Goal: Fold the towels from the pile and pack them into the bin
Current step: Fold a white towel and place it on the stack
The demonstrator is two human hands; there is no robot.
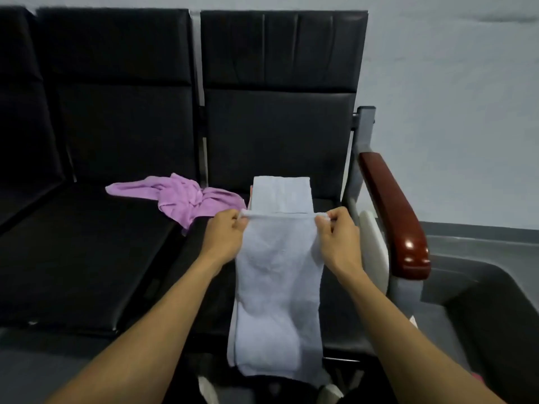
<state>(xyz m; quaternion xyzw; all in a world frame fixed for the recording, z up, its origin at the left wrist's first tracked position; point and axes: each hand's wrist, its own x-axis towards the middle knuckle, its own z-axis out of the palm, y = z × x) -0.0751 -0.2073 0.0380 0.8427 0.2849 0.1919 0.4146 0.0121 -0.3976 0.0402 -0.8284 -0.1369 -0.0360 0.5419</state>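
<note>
Pale blue towel (277,287), lilac towel (186,196)

Black bench (87,258) – white towel (277,287), purple towel (186,196)

We have one view only, worn on the head, looking forward and down, close over the seats (87,258), with both forearms reaching in from below.

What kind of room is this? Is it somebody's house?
Probably not a house; more likely a waiting area. The black seats are joined in a row, with a red-brown armrest at the end and a plain wall behind.
</note>
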